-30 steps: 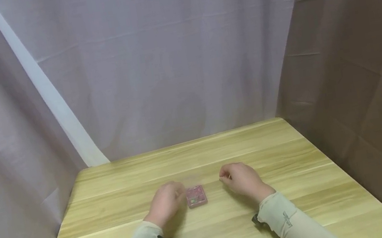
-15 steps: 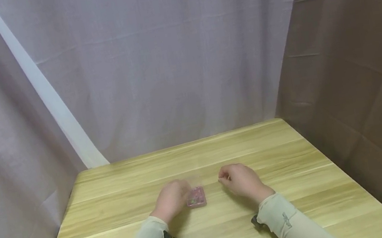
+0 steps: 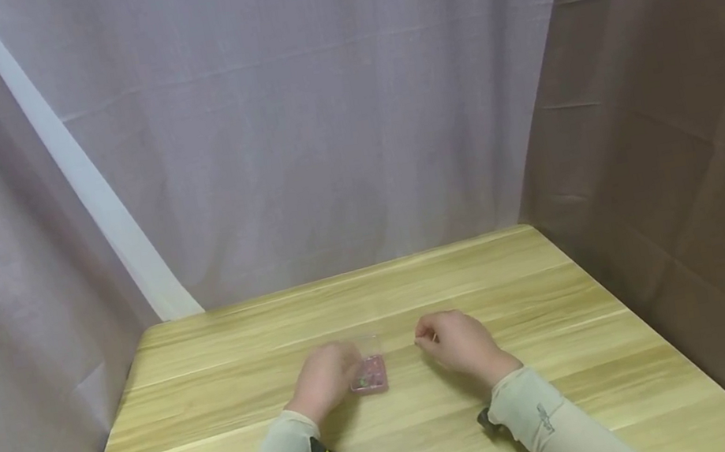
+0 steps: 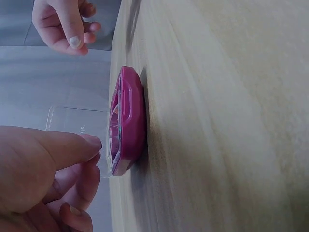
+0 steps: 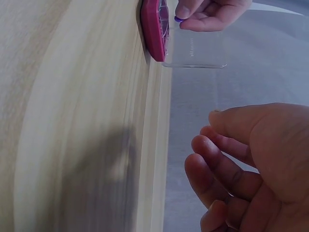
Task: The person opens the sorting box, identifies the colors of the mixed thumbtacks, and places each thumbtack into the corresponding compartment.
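A small pink case (image 3: 370, 373) with compartments lies on the wooden table, its clear lid (image 5: 193, 48) raised on the far side. Some green shows among the contents. My left hand (image 3: 327, 376) is over the left edge of the case. Between its thumb and forefinger it pinches a small purple piece (image 5: 178, 20), seen in the right wrist view; its exact kind I cannot tell. To the right of the case, apart from it, my right hand (image 3: 457, 342) hovers with fingers loosely curled. Nothing shows in its grasp in the right wrist view (image 5: 241, 164).
The wooden table (image 3: 400, 451) stretches out on all sides of the case. Grey curtains (image 3: 320, 145) hang behind it and to the left, with a darker one (image 3: 691, 123) at the right. Each wrist wears a small black camera.
My left hand has shifted right, from beside the case to over its left edge. The right hand has stayed in place. The view has turned slightly.
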`<action>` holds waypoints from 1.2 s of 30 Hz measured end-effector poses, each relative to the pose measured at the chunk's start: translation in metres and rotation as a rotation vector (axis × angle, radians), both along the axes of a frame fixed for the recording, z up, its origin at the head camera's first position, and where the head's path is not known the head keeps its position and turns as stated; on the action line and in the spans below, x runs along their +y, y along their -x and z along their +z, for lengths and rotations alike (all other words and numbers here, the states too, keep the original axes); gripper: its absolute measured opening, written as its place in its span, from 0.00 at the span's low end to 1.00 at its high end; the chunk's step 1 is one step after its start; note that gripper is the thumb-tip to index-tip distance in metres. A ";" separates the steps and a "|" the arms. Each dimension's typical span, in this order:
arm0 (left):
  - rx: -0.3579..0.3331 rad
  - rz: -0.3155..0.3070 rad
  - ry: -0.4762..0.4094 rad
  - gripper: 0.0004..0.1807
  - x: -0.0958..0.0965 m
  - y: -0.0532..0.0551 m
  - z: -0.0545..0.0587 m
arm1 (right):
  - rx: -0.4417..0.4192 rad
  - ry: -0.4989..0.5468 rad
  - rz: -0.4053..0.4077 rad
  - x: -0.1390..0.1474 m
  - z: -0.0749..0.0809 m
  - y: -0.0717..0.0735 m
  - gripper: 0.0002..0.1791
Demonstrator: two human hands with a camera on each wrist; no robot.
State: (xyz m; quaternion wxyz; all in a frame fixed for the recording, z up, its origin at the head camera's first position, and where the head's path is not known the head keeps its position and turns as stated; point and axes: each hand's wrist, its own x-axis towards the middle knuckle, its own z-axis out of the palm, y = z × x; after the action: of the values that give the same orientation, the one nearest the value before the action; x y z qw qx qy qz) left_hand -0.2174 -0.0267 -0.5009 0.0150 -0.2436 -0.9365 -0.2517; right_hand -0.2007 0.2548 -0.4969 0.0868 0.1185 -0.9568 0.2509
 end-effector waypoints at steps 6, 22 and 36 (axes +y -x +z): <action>0.009 -0.001 0.002 0.04 -0.002 0.001 -0.002 | 0.001 0.004 0.014 -0.004 0.001 0.000 0.03; -0.015 0.008 -0.035 0.06 -0.015 -0.002 -0.006 | -0.024 -0.011 0.011 -0.007 -0.001 0.001 0.04; 0.002 0.069 -0.059 0.07 -0.052 -0.006 -0.005 | -0.034 -0.010 0.028 -0.009 -0.002 0.003 0.06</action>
State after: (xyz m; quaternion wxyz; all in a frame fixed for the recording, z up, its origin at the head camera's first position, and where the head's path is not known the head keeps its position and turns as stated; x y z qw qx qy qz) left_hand -0.2113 -0.0784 -0.5059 0.0319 -0.2111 -0.9365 -0.2781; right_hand -0.2036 0.2463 -0.4987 0.0662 0.1280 -0.9576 0.2494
